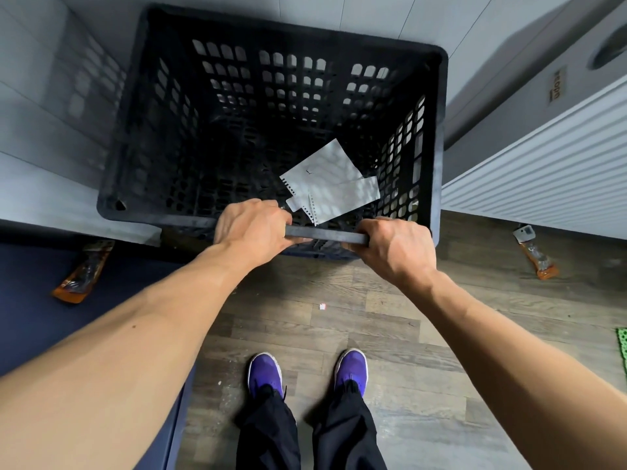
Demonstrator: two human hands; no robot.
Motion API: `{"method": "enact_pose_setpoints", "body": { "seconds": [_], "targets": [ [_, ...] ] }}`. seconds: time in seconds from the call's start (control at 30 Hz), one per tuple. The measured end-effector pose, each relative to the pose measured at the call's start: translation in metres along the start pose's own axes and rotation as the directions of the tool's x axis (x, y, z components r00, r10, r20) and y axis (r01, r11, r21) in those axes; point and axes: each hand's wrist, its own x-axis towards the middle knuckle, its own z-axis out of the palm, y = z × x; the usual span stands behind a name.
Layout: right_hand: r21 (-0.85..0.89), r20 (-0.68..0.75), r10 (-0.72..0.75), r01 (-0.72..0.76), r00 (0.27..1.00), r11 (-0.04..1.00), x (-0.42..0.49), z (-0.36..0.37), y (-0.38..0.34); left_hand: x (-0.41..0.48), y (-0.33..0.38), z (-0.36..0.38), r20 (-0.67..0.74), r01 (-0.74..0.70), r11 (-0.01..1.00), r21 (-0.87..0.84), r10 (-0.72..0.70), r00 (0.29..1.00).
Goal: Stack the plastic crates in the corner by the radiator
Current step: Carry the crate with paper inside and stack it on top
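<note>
Step in hand: seating the crate. It is already in the corner of the floor, so I take this as the final placing, or a nudge to square it up.
Next move: press the crate home against the walls, check that it sits level, then let go with both hands and step back for another if more remain.
Black plastic crate (169, 219): one counted for certain. It is open-topped with lattice walls, tucked into the floor's far corner, the wall on one side and the radiator just beside the other. Its rim stands high, so it may rest on another crate, but I cannot tell.
Radiator (543, 171): one, white and ribbed, along the right edge of the floor.
Hands: two, both on the crate's near rim. The left hand (252, 228) has its fingers curled over the rim and gripping it. The right hand (395, 249) is wrapped round the same bar.
Purple shoes (265, 374): two, planted on the wood floor well back from the crate.
Paper scraps (334, 178): about three torn pieces, overlapping inside the crate at its near right corner.
Orange wrappers (81, 276): two on the floor, one on either side of the crate.
</note>
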Motion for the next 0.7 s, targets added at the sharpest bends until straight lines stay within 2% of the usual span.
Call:
{"method": "enact_pose_setpoints", "body": {
  "seconds": [0.1, 0.23, 0.47, 0.7],
  "targets": [
    [0.05, 0.041, -0.006, 0.004, 0.999, 0.999, -0.003, -0.003, 0.001, -0.005, 0.008, 0.002, 0.007, 0.058, 0.998, -0.002, -0.058, 0.998],
    [0.089, 0.007, -0.062, 0.061, 0.998, 0.994, -0.011, -0.001, 0.006, -0.017, 0.025, 0.003, -0.061, 0.155, 0.987, -0.049, -0.158, 0.986],
    [0.204, 0.036, -0.109, 0.1, 0.993, 0.974, -0.034, -0.012, 0.012, -0.044, 0.069, -0.011, -0.13, 0.084, 0.976, -0.202, -0.111, 0.985],
    [0.353, 0.021, -0.048, 0.038, 0.999, 0.935, -0.081, -0.044, 0.021, -0.079, 0.114, -0.053, -0.04, 0.1, 0.952, -0.29, -0.116, 0.992]
  ]
}}
